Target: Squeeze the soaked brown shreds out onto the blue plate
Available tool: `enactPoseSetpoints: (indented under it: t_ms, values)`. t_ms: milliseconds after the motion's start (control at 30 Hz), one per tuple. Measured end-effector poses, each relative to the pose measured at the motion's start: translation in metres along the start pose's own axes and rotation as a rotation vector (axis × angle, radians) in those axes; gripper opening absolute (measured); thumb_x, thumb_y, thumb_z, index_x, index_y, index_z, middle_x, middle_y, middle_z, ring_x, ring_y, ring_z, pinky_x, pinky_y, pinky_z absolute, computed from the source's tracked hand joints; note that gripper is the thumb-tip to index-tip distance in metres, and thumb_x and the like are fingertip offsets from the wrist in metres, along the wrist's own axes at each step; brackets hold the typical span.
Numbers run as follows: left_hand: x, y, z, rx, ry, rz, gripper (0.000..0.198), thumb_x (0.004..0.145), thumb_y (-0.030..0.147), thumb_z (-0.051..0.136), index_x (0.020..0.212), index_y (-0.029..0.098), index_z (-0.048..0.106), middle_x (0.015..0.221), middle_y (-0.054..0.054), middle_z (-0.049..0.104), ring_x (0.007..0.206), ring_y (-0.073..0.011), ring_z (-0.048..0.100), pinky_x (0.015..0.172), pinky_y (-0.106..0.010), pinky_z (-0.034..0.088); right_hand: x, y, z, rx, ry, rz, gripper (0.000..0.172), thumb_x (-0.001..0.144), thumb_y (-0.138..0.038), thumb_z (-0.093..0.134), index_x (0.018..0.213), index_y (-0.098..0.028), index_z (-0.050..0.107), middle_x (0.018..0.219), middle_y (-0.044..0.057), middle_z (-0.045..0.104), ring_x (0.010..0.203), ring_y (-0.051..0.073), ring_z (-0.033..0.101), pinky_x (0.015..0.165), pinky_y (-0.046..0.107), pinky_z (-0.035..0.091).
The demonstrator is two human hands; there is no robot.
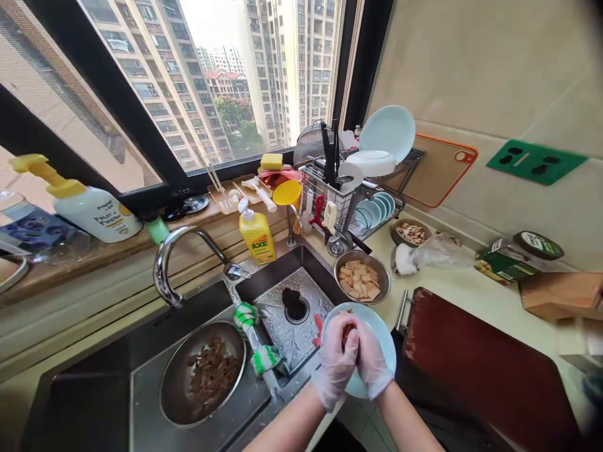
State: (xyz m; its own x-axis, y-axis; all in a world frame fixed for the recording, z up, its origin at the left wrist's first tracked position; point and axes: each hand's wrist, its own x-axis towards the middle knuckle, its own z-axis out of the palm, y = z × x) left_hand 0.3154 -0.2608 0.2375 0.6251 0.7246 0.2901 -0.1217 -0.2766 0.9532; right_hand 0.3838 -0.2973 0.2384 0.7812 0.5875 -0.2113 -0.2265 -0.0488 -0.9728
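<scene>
Both my hands wear thin clear gloves and are pressed together over a light blue plate (pixel 384 336) at the sink's right edge. My left hand (pixel 335 358) and my right hand (pixel 372 361) squeeze a brown clump of food (pixel 347 333) between them. Left of them, a steel bowl (pixel 175 383) with brown shreds of the same kind sits in the sink. Just beyond the plate stands a steel bowl of pale tofu-like slices (pixel 362 277).
A curved faucet (pixel 181 257) arches over the sink (pixel 292 314). Yellow dish soap (pixel 257 233), a dish rack with plates (pixel 358 188), a small bowl (pixel 411 232), a plastic bag (pixel 433 252) and a dark red cutting board (pixel 475 364) crowd the counter.
</scene>
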Motion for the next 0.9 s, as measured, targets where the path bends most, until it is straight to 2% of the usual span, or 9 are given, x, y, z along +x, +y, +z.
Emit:
enactPoseSetpoints:
  t_ms: [33,100,200,267,400,500,667,767,900]
  values:
    - [0.002,-0.006,0.011,-0.002,-0.029,-0.061,0.023,0.088,0.027,0.044,0.102,0.019,0.059,0.106,-0.009,0.062,0.102,-0.0209,0.056,0.096,-0.042,0.043,0.007,0.006,-0.015,-0.015,0.013,0.024,0.035,0.073,-0.052,0.052,0.077,-0.02,0.067,0.087,0.007,0.069,0.086,0.022,0.062,0.086,0.037,0.048]
    - [0.006,-0.02,0.021,0.032,-0.101,-0.196,0.025,0.087,0.025,0.04,0.098,0.017,0.061,0.104,-0.01,0.063,0.099,-0.021,0.057,0.095,-0.043,0.044,0.019,0.018,-0.036,-0.053,0.025,0.076,0.039,0.07,-0.054,0.055,0.085,-0.02,0.068,0.101,0.009,0.068,0.098,0.024,0.06,0.095,0.039,0.043]
    - [0.011,-0.032,0.015,0.135,-0.237,-0.357,0.028,0.081,0.016,0.042,0.101,0.015,0.062,0.106,-0.01,0.065,0.101,-0.0216,0.058,0.098,-0.043,0.042,0.03,0.026,-0.058,-0.16,-0.048,0.11,0.049,0.07,-0.053,0.055,0.104,-0.019,0.066,0.121,0.01,0.061,0.115,0.023,0.052,0.103,0.037,0.036]
    - [0.012,-0.033,0.008,0.173,-0.335,-0.379,0.035,0.078,0.012,0.042,0.107,0.015,0.06,0.112,-0.01,0.064,0.106,-0.0216,0.056,0.101,-0.043,0.039,0.032,0.025,-0.071,-0.269,-0.157,0.104,0.051,0.075,-0.049,0.05,0.114,-0.018,0.062,0.126,0.009,0.057,0.119,0.021,0.05,0.106,0.035,0.033]
    - [0.008,-0.026,0.001,0.284,-0.411,-0.295,0.043,0.079,0.011,0.04,0.12,0.016,0.054,0.12,-0.012,0.058,0.113,-0.0224,0.052,0.104,-0.043,0.037,0.029,0.015,-0.093,-0.602,-0.32,0.017,0.049,0.082,-0.036,0.04,0.125,-0.017,0.055,0.128,0.009,0.056,0.12,0.02,0.049,0.106,0.035,0.032]
    - [0.0,-0.022,0.002,0.407,-0.467,-0.197,0.046,0.075,0.008,0.042,0.119,0.017,0.055,0.12,-0.012,0.057,0.111,-0.0231,0.052,0.102,-0.042,0.039,0.025,0.01,-0.101,-0.796,-0.397,-0.014,0.047,0.081,-0.026,0.041,0.124,-0.021,0.056,0.125,0.008,0.059,0.117,0.02,0.051,0.104,0.035,0.034]
    - [-0.001,-0.018,-0.005,0.475,-0.396,-0.07,0.045,0.078,0.008,0.038,0.118,0.021,0.055,0.115,-0.009,0.057,0.104,-0.0218,0.054,0.094,-0.039,0.046,0.023,0.002,-0.103,-0.926,-0.311,-0.047,0.047,0.082,-0.027,0.035,0.123,-0.023,0.057,0.119,0.006,0.062,0.109,0.02,0.057,0.096,0.031,0.04]
    - [0.0,-0.006,-0.019,0.488,-0.403,-0.031,0.049,0.074,0.007,0.042,0.12,0.019,0.052,0.113,-0.011,0.057,0.103,-0.0223,0.055,0.091,-0.038,0.047,0.024,0.002,-0.105,-1.039,-0.304,-0.025,0.045,0.08,-0.03,0.037,0.117,-0.028,0.062,0.106,0.004,0.068,0.096,0.021,0.063,0.085,0.03,0.046]
    - [-0.009,0.008,-0.046,0.495,-0.431,0.046,0.051,0.074,0.009,0.044,0.123,0.021,0.049,0.114,-0.009,0.058,0.103,-0.0205,0.055,0.091,-0.034,0.047,0.037,0.016,-0.118,-1.207,-0.213,-0.063,0.041,0.075,-0.044,0.043,0.107,-0.034,0.067,0.086,0.007,0.071,0.068,0.024,0.066,0.064,0.034,0.048]
